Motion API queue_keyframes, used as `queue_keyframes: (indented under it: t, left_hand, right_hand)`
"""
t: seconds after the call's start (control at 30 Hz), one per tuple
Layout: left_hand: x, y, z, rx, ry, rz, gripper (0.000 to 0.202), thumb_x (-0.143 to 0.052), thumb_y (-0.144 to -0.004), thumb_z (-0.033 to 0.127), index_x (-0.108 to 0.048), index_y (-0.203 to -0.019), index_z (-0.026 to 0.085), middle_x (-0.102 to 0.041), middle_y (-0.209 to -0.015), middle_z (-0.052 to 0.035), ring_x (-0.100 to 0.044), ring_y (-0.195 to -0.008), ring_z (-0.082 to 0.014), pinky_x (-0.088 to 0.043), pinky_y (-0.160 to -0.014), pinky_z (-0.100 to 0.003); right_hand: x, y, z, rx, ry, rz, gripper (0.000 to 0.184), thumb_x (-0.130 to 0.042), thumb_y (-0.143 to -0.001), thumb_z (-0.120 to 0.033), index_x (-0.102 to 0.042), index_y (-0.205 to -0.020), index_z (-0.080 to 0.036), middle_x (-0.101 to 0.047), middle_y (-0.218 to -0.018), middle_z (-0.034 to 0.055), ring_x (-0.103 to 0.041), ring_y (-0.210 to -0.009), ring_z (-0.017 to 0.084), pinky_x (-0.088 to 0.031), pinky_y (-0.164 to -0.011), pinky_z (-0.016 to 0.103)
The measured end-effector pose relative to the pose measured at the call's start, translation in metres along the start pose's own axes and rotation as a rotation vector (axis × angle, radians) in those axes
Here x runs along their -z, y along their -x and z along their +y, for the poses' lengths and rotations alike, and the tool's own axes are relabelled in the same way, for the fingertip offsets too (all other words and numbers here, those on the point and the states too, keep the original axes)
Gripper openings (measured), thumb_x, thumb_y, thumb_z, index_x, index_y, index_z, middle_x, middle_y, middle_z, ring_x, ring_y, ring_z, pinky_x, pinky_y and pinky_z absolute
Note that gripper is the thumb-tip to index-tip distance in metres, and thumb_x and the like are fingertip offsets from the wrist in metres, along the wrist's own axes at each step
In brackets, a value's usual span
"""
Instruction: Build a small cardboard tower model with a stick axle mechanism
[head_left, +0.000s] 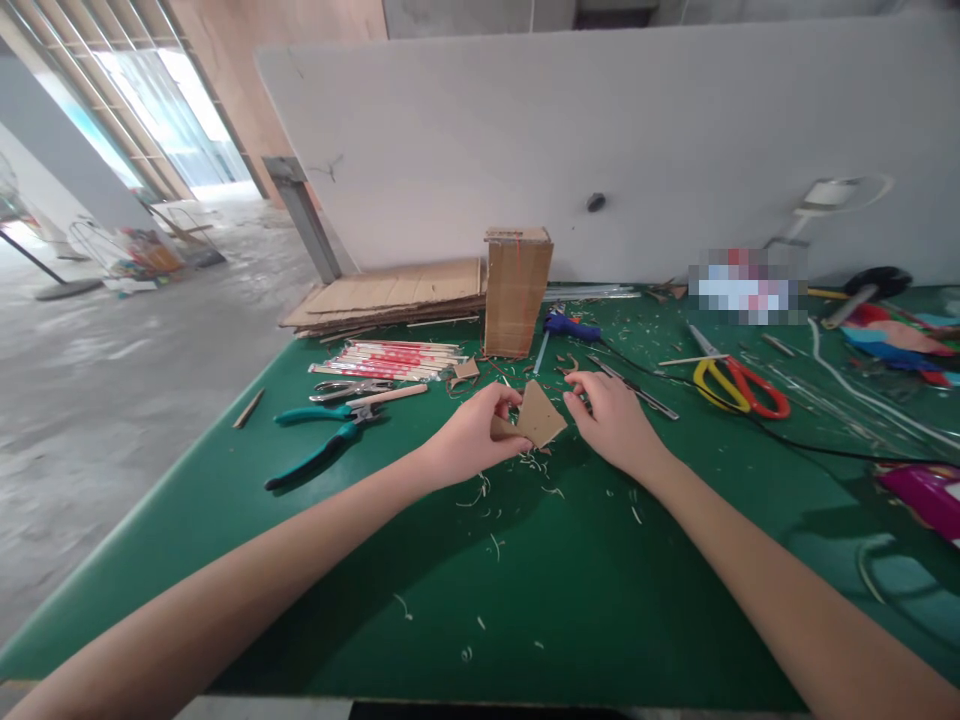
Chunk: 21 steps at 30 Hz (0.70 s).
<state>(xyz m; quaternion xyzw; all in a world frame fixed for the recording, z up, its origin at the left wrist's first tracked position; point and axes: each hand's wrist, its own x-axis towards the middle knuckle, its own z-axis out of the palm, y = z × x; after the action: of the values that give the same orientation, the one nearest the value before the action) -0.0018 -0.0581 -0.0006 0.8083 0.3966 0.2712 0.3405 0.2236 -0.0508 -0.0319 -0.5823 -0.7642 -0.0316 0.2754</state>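
My left hand (484, 432) is closed around a small piece of cardboard (540, 418) with a pointed top, held low over the green table. To its right, my right hand (609, 412) hovers with curled fingers, thumb and index close together at the tips. Whether anything tiny sits between those fingertips I cannot make out. A box cutter (634, 388) lies just behind the right hand. Beyond both hands a tall cardboard box (517, 295) stands upright, with cardboard scraps (466, 370) at its foot.
Teal-handled pliers (330, 440), metal pliers (349, 388) and packed wooden sticks (394, 358) lie left. Cardboard sheets (397, 288) are stacked behind them. A blue glue gun (571, 328), its black cord, and scissors (739, 385) lie right. Pale shavings dot the green table (600, 610).
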Motion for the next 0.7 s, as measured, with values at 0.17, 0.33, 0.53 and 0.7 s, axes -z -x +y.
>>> queue_keyframes:
  t: [0.17,0.33,0.53,0.7]
  left_hand:
    - [0.001,-0.001,0.006,0.106,0.308,-0.062,0.032,-0.061,-0.075,0.021,-0.046,-0.104,0.016,-0.051,-0.091,-0.0014,-0.063,-0.072,-0.0128,-0.046,-0.059,-0.025]
    - [-0.001,-0.002,0.005,0.114,0.377,-0.027,0.030,-0.055,-0.076,0.012,-0.044,-0.104,0.016,-0.046,-0.088,-0.0001,-0.063,-0.073,-0.0127,-0.046,-0.058,-0.024]
    - [0.000,-0.004,-0.001,0.059,0.372,0.013,0.040,-0.052,-0.073,0.008,-0.046,-0.112,0.016,-0.046,-0.101,-0.0037,-0.061,-0.073,-0.0107,-0.051,-0.065,-0.028]
    - [0.002,-0.005,0.004,0.113,0.453,0.126,0.040,-0.058,-0.077,0.017,-0.045,-0.115,0.016,-0.053,-0.089,-0.0016,-0.058,-0.068,-0.0096,-0.053,-0.065,-0.029]
  right_hand:
    - [0.003,0.001,-0.001,0.012,-0.017,0.019,0.028,-0.039,-0.088,-0.031,-0.056,-0.108,-0.018,-0.063,-0.093,0.0106,-0.057,-0.088,0.027,-0.043,-0.073,0.041]
    - [0.006,0.002,-0.007,-0.029,-0.149,0.013,0.027,-0.038,-0.090,-0.035,-0.057,-0.103,-0.020,-0.063,-0.093,0.0098,-0.057,-0.090,0.026,-0.042,-0.079,0.042]
    - [0.013,0.002,-0.019,-0.194,-0.727,-0.145,0.033,-0.036,-0.091,-0.043,-0.055,-0.106,-0.021,-0.062,-0.093,0.0059,-0.059,-0.078,0.018,-0.049,-0.068,0.034]
    - [0.017,0.002,-0.031,-0.164,-0.829,-0.210,0.021,-0.051,-0.084,-0.037,-0.056,-0.096,-0.021,-0.064,-0.091,0.0059,-0.061,-0.074,0.017,-0.050,-0.066,0.034]
